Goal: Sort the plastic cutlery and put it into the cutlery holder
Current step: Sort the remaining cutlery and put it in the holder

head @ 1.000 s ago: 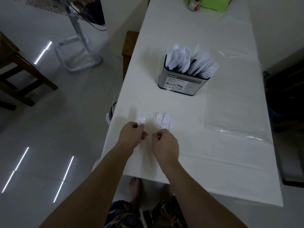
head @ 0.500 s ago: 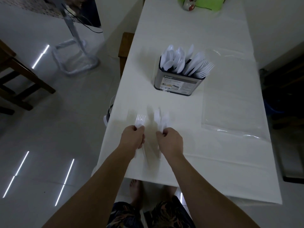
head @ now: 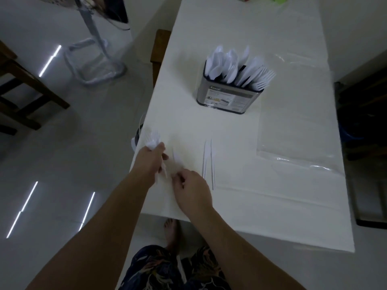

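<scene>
Gripping a small bunch of white plastic forks (head: 154, 141) by their handles, the left hand (head: 152, 159) sits at the near left edge of the white table (head: 230, 185), its fingers curled round the bunch; the tines fan out blurred beyond the knuckles and the handle ends project back below the palm. Just to its right, the right hand (head: 191, 186) lies low over the tabletop with thumb and fingertips drawn together; whether they actually pinch a piece cannot be told, because the area is blurred. Between the two hands a faint single white piece (head: 174, 156) lies on the table, its type unclear. Immediately right of the right hand, two or three thin white knives (head: 208, 162) lie side by side on the cloth, pointing away from the person. Well beyond both hands, further along the table, stands the cutlery holder (head: 227, 97), a metal container with a printed label, upright and already filled: spoons (head: 222, 63) occupy its left part, and forks in the holder (head: 262, 79) lean out at its right, with other white pieces between them. A clear plastic sheet (head: 297, 122) lies flat on the table to the right of the holder and beyond the right hand. Off the table, left of the left hand, a wooden chair (head: 23, 88) and a grey stand (head: 94, 59) rest on the glossy tiled floor.
</scene>
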A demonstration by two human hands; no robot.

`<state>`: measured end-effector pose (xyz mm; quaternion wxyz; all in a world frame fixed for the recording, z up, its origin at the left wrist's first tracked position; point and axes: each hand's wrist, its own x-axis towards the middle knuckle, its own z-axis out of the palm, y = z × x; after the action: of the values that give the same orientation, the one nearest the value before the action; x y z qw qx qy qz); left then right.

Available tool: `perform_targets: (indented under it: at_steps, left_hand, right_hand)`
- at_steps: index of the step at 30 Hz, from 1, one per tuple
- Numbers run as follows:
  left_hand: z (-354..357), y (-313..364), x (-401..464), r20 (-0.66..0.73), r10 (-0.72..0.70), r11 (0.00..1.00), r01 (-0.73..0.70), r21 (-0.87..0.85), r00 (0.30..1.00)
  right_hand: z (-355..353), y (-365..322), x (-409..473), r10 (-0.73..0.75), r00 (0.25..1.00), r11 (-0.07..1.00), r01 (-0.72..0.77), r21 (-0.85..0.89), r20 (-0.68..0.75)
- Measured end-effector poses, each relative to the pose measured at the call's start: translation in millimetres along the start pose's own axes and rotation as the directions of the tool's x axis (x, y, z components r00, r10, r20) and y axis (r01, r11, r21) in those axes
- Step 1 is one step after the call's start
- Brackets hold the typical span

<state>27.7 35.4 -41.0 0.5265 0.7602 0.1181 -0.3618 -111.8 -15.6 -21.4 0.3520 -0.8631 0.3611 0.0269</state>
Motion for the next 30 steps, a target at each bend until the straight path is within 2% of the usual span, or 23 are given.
perform_targets:
  at_steps: [3, 6, 9, 15, 21, 27, 29, 30]
  left_hand:
    - [-10.7, 1.3, 9.2, -0.063, -0.027, 0.996, 0.021, -0.09, 0.998]
    - [-18.6, 1.7, 6.3, -0.027, -0.078, 0.969, 0.07, -0.236, 0.997]
    - [-17.9, 0.0, 1.0, 0.014, -0.091, 0.952, 0.091, -0.293, 0.996]
    - [-17.2, -6.8, -7.6, 0.019, -0.107, 0.938, 0.107, -0.33, 0.994]
    - [-20.7, -7.6, -11.5, 0.036, -0.085, 0.952, 0.092, -0.291, 0.996]
    - [-12.4, -6.2, -20.5, 0.139, -0.034, 0.976, 0.063, -0.209, 0.99]
    - [-8.7, -6.0, -27.4, 0.213, 0.001, 0.987, 0.033, -0.157, 0.977]
    - [-6.9, -6.3, -31.7, 0.267, 0.027, 0.994, 0.002, -0.109, 0.963]
  right_hand:
    - [1.5, 19.4, -10.0, 0.093, 0.995, 0.982, -0.098, -0.161, -0.037]
    - [1.2, 30.7, -16.7, 0.2, 0.98, 0.961, -0.199, -0.191, -0.012]
    - [5.2, 34.7, -20.2, 0.172, 0.985, 0.953, -0.161, -0.256, 0.019]
    - [12.8, 34.8, -14.9, 0.153, 0.988, 0.927, -0.147, -0.344, -0.012]
    - [5.8, 35.9, 3.1, 0.225, 0.97, 0.931, -0.242, -0.272, -0.091]
    - [-6.2, 35.0, 10.4, 0.246, 0.964, 0.932, -0.263, -0.249, -0.1]
    - [-13.6, 31.2, 8.8, 0.212, 0.972, 0.959, -0.227, -0.171, -0.103]
    - [-18.5, 27.4, 9.2, 0.189, 0.976, 0.978, -0.197, -0.068, -0.104]
